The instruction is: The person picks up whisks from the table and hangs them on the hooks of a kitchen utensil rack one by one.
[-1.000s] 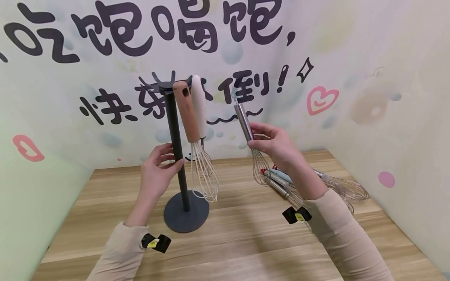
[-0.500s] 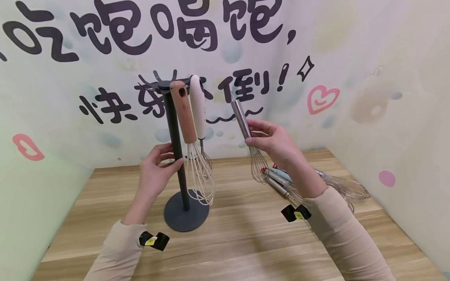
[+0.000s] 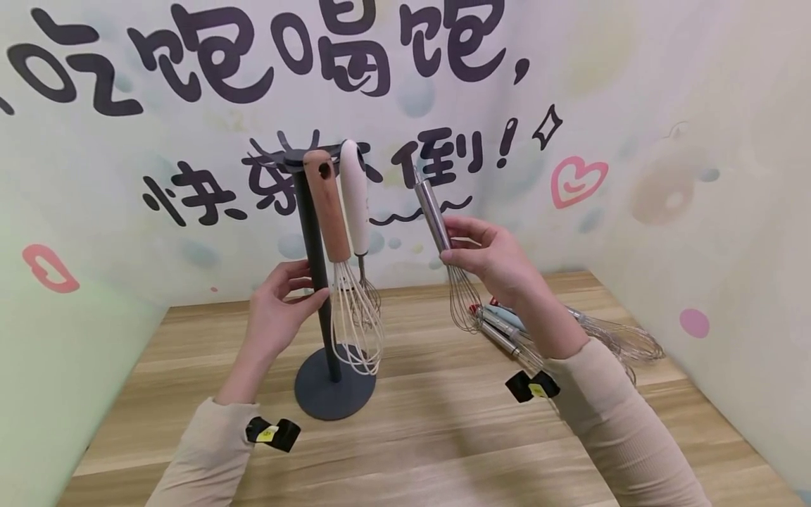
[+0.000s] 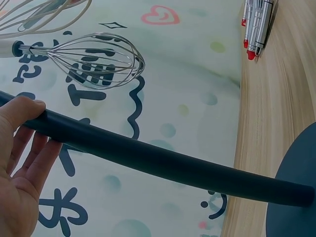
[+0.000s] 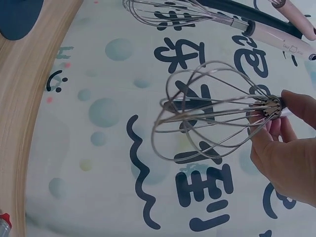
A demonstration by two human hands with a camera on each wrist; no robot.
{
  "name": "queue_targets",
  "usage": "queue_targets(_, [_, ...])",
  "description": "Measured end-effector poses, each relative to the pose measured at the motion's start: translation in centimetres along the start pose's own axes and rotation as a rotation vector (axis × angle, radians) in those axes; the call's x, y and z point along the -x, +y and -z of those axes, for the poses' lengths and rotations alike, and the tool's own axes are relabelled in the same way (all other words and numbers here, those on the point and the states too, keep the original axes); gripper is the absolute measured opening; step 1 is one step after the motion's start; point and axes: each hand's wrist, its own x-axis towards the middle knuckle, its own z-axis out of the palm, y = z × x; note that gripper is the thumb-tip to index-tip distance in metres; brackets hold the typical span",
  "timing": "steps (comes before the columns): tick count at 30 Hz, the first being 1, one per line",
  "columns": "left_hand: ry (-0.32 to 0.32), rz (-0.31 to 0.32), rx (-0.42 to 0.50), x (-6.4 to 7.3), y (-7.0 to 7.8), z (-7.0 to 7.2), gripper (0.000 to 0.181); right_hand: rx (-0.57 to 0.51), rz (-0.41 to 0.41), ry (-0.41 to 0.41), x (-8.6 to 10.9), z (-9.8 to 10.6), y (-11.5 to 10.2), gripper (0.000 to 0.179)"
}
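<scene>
My left hand [image 3: 275, 310] grips the dark post [image 4: 148, 155] of an upright utensil stand, thumb in front and fingers behind. From the stand's top hang a whisk with a brown wooden-looking handle [image 3: 327, 208] and a whisk with a white handle [image 3: 355, 201]. To the right of these, my right hand [image 3: 497, 260] pinches a steel whisk [image 3: 432, 211] low on its metal handle. It is held in the air, handle up and tilted left, its wire loops [image 5: 202, 116] pointing down. Part of its handle is hidden by the fingers in the right wrist view.
Several whisks [image 3: 500, 338] lie in a pile on the wooden table [image 3: 412, 436] at the right, partly behind the right forearm. The stand's round base [image 3: 334, 384] rests on the table. A printed wall [image 3: 405, 91] rises behind, with a side wall [image 3: 709, 211] at the right.
The whisks hanging on the stand have swung slightly to the left. My right hand with the steel whisk has shifted a little left; my left hand stays on the post.
</scene>
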Motion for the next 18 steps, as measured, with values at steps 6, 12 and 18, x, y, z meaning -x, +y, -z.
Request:
queue_targets(6, [-0.015,-0.011,-0.005,-0.02,-0.09,0.23,0.043,-0.025,0.009,-0.004,0.08,-0.16,-0.23,0.054])
queue_targets(12, [-0.042,-0.02,-0.004,-0.27,-0.25,0.42,0.041,-0.047,0.016,-0.011,0.13,-0.27,-0.45,0.052])
queue_targets(18, [-0.104,-0.022,0.019,-0.51,-0.21,0.82,0.04,-0.032,0.025,-0.022,0.0,-0.43,-0.74,0.054])
